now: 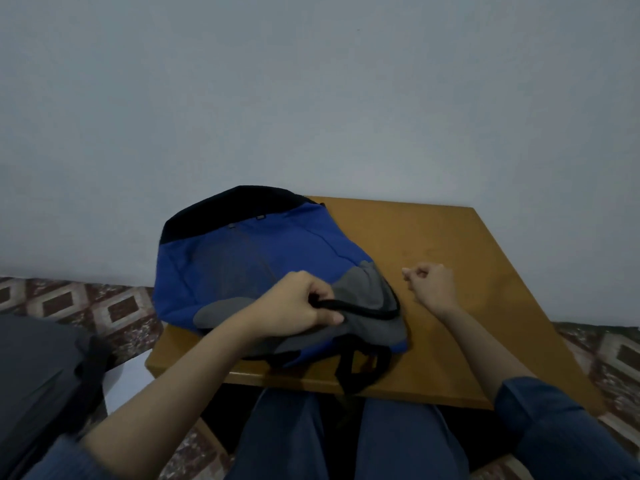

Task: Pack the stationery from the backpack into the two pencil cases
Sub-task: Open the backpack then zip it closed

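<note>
A blue, grey and black backpack (249, 258) lies flat on the left half of a small wooden table (467, 271), its black straps hanging over the near edge. My left hand (298, 306) grips the black carry loop at the grey top of the bag. My right hand (433, 284) hovers just right of the bag over bare wood, fingers curled with thumb and forefinger pinched; whether something small is between them I cannot tell. No pencil cases or stationery are in sight.
A plain pale wall stands behind the table. Patterned floor tiles (86, 306) show on both sides. A dark bag or cushion (38, 382) sits at my lower left, with a white sheet beside it. My knees are under the near table edge.
</note>
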A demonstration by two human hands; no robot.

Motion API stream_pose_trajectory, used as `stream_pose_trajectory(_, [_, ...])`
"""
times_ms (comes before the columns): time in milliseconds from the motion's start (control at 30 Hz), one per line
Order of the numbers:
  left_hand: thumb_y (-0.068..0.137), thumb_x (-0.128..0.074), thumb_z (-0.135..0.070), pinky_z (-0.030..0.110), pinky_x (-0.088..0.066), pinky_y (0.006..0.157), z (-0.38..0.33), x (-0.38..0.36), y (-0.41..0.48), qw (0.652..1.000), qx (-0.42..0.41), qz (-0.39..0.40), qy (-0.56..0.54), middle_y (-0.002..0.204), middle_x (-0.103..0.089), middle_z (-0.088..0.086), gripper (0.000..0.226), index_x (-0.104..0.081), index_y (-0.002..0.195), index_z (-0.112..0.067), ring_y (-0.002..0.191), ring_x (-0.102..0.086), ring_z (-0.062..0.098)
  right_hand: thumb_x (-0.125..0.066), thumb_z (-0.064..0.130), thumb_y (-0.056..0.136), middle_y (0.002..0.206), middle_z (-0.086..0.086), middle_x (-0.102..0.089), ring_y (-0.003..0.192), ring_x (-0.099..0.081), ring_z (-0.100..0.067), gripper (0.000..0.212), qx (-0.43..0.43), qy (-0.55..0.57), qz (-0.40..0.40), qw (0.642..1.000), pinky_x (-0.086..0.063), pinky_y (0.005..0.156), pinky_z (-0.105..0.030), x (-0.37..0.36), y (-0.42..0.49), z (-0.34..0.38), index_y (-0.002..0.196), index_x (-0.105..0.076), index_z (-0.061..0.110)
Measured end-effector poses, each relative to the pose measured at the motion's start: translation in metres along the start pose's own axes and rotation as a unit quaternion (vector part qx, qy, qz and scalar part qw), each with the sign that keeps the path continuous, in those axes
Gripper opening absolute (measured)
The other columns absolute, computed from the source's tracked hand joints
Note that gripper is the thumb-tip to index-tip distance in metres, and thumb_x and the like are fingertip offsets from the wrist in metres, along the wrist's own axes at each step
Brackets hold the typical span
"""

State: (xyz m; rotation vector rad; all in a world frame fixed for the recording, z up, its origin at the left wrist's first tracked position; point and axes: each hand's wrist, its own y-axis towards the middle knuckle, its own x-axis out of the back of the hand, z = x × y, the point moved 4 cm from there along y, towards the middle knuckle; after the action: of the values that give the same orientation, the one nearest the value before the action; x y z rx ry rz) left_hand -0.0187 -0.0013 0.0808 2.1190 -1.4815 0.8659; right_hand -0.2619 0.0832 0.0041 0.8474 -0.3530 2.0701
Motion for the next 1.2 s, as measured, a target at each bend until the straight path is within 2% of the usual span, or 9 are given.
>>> stream_pose_trajectory(133, [0.085, -0.066, -0.023, 0.028, -0.038, 0.059, -0.043, -0.037, 0.055, 0.996, 0.017, -0.087, 0.006, 0.060, -0.047, 0.006, 0.031, -0.050, 0.061, -0.011, 0.059, -0.046, 0.016, -0.060, 0.022, 0.091, 0.060, -0.005, -0.062, 0.057, -0.060, -0.024, 0.029, -0.003, 0.040, -0.048, 0.998, -0.055, 0.060, -0.038, 0.041, -0.003, -0.017, 0.073, -0.067, 0.000])
stream_pose_trajectory(200, [0.089, -0.061, -0.019, 0.028, -0.045, 0.075, -0.065, -0.061, 0.076, 0.990, 0.027, -0.072, -0.116, 0.078, -0.060, 0.007, 0.003, -0.060, 0.087, -0.017, 0.079, -0.057, 0.015, -0.058, 0.018, 0.092, 0.059, -0.005, -0.060, 0.052, -0.055, -0.018, 0.028, -0.001, 0.058, -0.070, 0.996, -0.048, 0.051, -0.030, 0.061, -0.008, -0.029, 0.072, -0.064, 0.000])
stream_pose_trajectory(300, [0.093, -0.054, -0.015, 0.018, -0.036, 0.093, -0.079, -0.079, 0.095, 0.968, 0.056, 0.031, -0.244, 0.135, -0.053, 0.001, 0.056, -0.031, 0.144, -0.012, 0.124, -0.047, 0.013, -0.056, 0.018, 0.093, 0.057, -0.001, -0.058, 0.048, -0.052, -0.015, 0.027, -0.003, 0.033, -0.089, 0.995, -0.041, 0.048, -0.023, 0.082, -0.015, -0.045, 0.071, -0.063, 0.003])
stream_pose_trajectory(633, [0.093, -0.053, -0.016, 0.026, -0.041, 0.095, 0.060, 0.020, 0.091, 0.975, 0.144, -0.159, 0.062, 0.122, -0.063, 0.004, 0.027, -0.063, 0.118, -0.011, 0.112, -0.057, 0.019, -0.060, 0.017, 0.089, 0.070, -0.003, -0.063, 0.066, -0.057, -0.017, 0.015, 0.141, -0.012, -0.020, 0.990, -0.045, 0.058, -0.027, 0.027, -0.043, 0.030, 0.077, -0.065, 0.010])
stream_pose_trajectory(800, [0.090, -0.049, -0.051, 0.045, -0.031, 0.108, 0.129, 0.045, 0.089, 0.943, 0.235, -0.072, 0.224, 0.143, -0.042, 0.008, 0.056, -0.046, 0.135, -0.018, 0.130, -0.036, 0.031, -0.054, 0.041, 0.091, 0.136, 0.004, -0.049, 0.126, -0.038, -0.017, 0.038, 0.285, -0.135, 0.136, 0.939, -0.034, 0.104, -0.034, -0.047, -0.072, 0.082, 0.127, -0.057, 0.027])
stream_pose_trajectory(967, [0.085, -0.041, -0.066, 0.050, -0.024, 0.111, 0.144, 0.049, 0.092, 0.941, 0.248, -0.031, 0.227, 0.151, -0.030, 0.003, 0.068, -0.034, 0.141, -0.028, 0.136, -0.028, 0.030, -0.039, 0.053, 0.092, 0.151, 0.005, -0.032, 0.139, -0.021, -0.024, 0.049, 0.316, -0.233, 0.159, 0.906, -0.018, 0.112, -0.039, -0.075, -0.076, 0.085, 0.139, -0.042, 0.038])
stream_pose_trajectory(1067, [0.083, -0.036, -0.071, 0.048, -0.033, 0.105, 0.140, 0.050, 0.092, 0.932, 0.254, -0.029, 0.256, 0.145, -0.035, 0.003, 0.069, -0.036, 0.139, -0.030, 0.131, -0.034, 0.029, -0.054, 0.040, 0.091, 0.143, 0.000, -0.044, 0.133, -0.034, -0.027, 0.040, 0.346, -0.233, 0.138, 0.898, -0.025, 0.110, -0.043, -0.070, -0.073, 0.081, 0.131, -0.052, 0.036])
stream_pose_trajectory(1133, [0.083, -0.032, -0.074, 0.045, -0.037, 0.100, 0.132, 0.049, 0.090, 0.917, 0.262, -0.030, 0.299, 0.139, -0.042, 0.005, 0.071, -0.040, 0.136, -0.028, 0.126, -0.041, 0.028, -0.075, 0.035, 0.075, 0.105, -0.006, -0.063, 0.098, -0.059, -0.030, 0.035, 0.373, -0.252, 0.043, 0.892, -0.047, 0.084, -0.043, -0.058, -0.058, 0.074, 0.109, -0.070, 0.033])
stream_pose_trajectory(1200, [0.083, -0.032, -0.073, 0.038, -0.042, 0.088, 0.120, 0.046, 0.091, 0.908, 0.258, -0.028, 0.328, 0.128, -0.053, 0.008, 0.071, -0.052, 0.125, -0.019, 0.115, -0.051, 0.028, -0.083, 0.029, 0.067, 0.079, -0.003, -0.059, 0.071, -0.059, -0.026, 0.036, 0.326, -0.300, -0.029, 0.896, -0.047, 0.062, -0.032, -0.043, -0.043, 0.064, 0.103, -0.073, 0.030])
